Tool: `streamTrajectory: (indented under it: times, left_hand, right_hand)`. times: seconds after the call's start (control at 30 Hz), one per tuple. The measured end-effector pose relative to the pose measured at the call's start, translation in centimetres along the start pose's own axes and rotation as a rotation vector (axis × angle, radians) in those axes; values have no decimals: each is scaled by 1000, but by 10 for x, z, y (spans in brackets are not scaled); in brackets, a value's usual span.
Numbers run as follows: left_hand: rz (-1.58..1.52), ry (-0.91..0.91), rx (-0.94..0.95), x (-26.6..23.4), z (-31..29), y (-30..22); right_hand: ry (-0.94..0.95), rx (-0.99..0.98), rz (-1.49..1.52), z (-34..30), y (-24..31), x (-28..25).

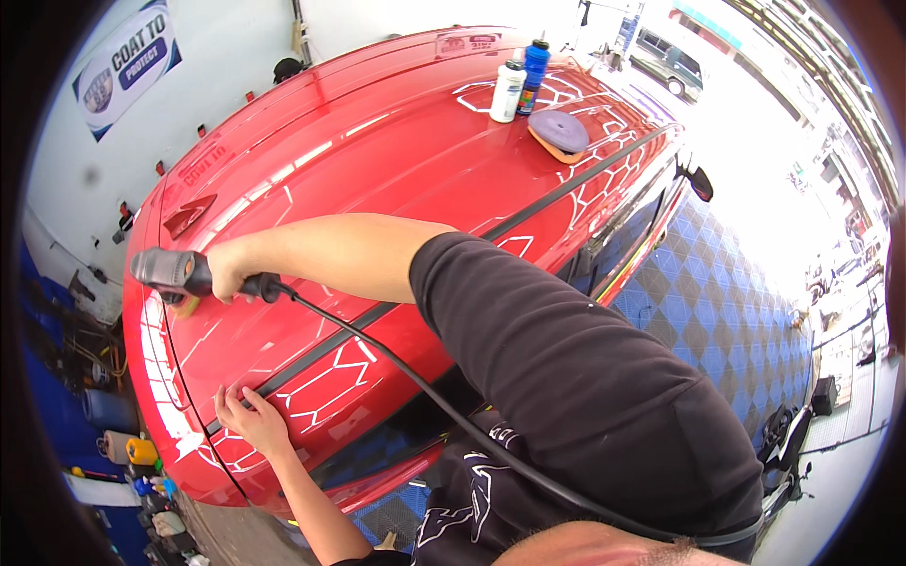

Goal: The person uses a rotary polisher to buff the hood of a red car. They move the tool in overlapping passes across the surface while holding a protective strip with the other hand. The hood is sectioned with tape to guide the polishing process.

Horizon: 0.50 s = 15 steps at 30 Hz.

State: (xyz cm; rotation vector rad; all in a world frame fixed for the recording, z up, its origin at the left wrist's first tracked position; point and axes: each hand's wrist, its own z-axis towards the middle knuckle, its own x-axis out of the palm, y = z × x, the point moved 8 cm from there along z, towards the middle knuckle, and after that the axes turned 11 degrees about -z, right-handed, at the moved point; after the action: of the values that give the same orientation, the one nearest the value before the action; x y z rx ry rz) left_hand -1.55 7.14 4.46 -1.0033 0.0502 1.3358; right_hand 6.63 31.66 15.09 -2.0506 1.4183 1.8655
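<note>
My right hand (226, 271) is wrapped round the handle of a grey and black power polisher (172, 270). Part of a yellowish pad (188, 307) shows beneath the tool's head, against the rear of a glossy red car roof (377, 179). From the handle a black power cord (396, 363) runs across the roof and over my body. My left hand (253, 422) rests with fingers apart at the roof's near edge, beside the black trim strip (311, 354), and holds nothing.
A white bottle (508, 91), a blue bottle (535, 71) and a purple-topped pad (559, 132) stand on the roof's far end. A red fin antenna (189, 217) rises beyond the polisher. Containers, among them a yellow jug (142, 451), line the lower left. Blue and grey checkered tiles (703, 292) cover the floor.
</note>
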Motion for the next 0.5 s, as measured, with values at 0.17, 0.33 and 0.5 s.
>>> streamTrajectory:
  times: [0.17,0.33,0.5]
  left_hand:
    - [-6,26,18,3,3,-1]
    - [30,41,29,6,4,8]
    - [2,23,55,3,0,15]
  right_hand:
    - [-21,-9,45,-103,-26,-2]
    - [-80,30,95,-183,-39,12]
    - [-96,0,440,-212,-46,38]
